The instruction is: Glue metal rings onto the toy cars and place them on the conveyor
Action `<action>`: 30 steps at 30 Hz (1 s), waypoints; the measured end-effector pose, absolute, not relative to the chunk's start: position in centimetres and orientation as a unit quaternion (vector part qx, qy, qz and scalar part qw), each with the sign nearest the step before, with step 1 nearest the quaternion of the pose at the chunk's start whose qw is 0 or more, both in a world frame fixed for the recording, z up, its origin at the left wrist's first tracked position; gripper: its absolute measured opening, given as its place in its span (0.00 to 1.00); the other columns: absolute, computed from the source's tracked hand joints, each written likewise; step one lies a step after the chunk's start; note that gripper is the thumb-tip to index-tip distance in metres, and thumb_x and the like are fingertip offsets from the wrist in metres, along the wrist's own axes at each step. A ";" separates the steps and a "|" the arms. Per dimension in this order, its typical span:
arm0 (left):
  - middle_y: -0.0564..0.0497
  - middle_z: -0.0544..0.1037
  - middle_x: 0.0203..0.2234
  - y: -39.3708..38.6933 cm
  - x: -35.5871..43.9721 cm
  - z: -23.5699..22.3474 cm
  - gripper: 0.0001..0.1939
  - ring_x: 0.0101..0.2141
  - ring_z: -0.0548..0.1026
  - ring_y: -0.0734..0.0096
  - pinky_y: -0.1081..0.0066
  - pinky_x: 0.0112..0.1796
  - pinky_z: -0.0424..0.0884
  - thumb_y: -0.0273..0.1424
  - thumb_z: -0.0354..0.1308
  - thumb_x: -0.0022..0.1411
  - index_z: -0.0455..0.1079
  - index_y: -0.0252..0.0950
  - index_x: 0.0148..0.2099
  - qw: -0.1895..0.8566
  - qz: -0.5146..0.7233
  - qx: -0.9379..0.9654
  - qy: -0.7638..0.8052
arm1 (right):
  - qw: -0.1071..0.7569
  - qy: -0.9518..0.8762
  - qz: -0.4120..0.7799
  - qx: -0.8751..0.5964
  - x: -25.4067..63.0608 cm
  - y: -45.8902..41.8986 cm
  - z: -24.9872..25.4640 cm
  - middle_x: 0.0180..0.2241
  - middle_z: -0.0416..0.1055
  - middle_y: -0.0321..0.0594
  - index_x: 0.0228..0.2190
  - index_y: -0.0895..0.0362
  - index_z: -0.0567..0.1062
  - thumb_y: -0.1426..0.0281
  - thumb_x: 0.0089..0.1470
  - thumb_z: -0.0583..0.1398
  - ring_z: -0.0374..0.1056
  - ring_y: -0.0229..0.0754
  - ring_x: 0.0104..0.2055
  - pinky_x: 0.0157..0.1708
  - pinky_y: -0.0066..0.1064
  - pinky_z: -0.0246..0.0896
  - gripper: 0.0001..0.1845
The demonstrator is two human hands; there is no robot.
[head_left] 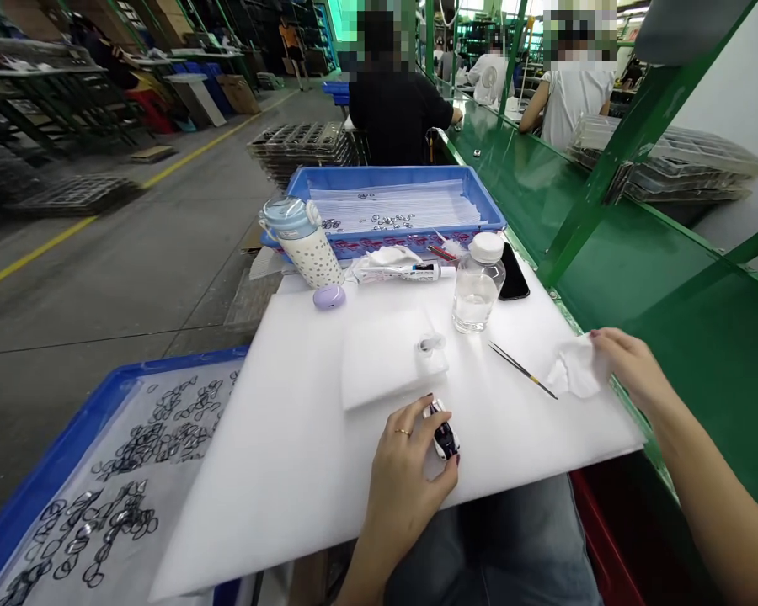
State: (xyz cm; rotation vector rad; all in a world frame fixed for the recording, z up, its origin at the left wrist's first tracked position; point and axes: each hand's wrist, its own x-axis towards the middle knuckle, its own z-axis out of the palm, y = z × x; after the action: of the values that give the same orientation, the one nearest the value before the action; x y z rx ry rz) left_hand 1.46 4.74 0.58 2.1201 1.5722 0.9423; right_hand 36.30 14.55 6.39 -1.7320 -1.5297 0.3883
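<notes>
My left hand [410, 463] is closed around a small black-and-white part [444, 436], holding it just above the white foam board [303, 454] near its front edge. My right hand [625, 362] pinches a crumpled white cloth [578, 369] at the board's right edge. Thin tweezers [521, 370] lie on the board between the two hands. A smaller white foam pad [385, 358] with a small clear piece [430, 343] on it sits just beyond my left hand.
A clear bottle [477, 284], a black phone [514, 273], a glue tube [404, 271], a dotted mug [303, 240] and a lilac case [329, 296] stand at the board's far side. Blue trays [69, 438] [404, 177] hold small ring parts. Two people sit along the green conveyor [606, 252].
</notes>
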 end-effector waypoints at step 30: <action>0.45 0.73 0.55 4.8 1.3 0.1 0.23 0.53 0.72 0.48 0.51 0.46 0.77 0.24 0.61 0.54 0.72 0.44 0.52 0.161 0.350 0.759 0.525 | 0.386 -0.694 0.051 -0.605 27.9 19.8 12.8 0.20 0.59 0.34 0.29 0.55 0.70 0.53 0.59 0.57 0.52 0.36 0.21 0.23 0.31 0.48 0.18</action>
State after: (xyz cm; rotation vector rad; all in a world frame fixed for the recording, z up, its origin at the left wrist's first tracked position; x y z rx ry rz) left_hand 1.34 4.83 0.07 2.1673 1.4995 0.9980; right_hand 27.89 19.84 12.84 -1.5407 -1.7680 0.1293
